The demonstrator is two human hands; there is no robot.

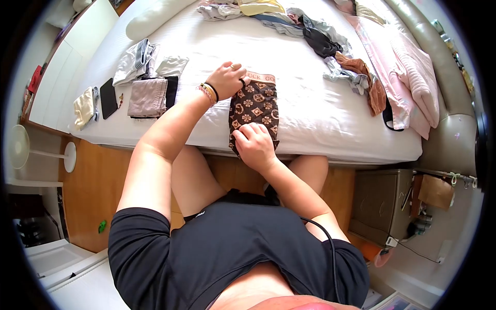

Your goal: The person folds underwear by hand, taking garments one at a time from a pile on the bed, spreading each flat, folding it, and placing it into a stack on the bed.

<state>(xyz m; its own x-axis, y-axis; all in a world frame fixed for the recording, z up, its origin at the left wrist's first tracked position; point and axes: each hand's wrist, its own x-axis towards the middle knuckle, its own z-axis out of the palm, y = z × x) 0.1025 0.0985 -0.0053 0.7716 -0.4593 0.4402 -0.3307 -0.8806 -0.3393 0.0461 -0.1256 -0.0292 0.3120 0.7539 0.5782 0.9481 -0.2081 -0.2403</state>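
A pair of brown patterned boxer briefs, with a pink lettered waistband, lies narrow and lengthwise near the bed's front edge. At the waistband's left corner, my left hand has its fingers curled and closed on the fabric; it wears bracelets and a dark band. Lower down, my right hand grips the leg end with bent fingers, its fingertips partly hidden. Left of my left hand lie a folded beige-grey garment on a black one, a folded pale garment and a striped white garment.
Loose crumpled clothes spread across the back, including a black garment and a brown one. Pink bedding lies at the right. At left are a dark phone or tablet and a folded cream garment. A nightstand stands right.
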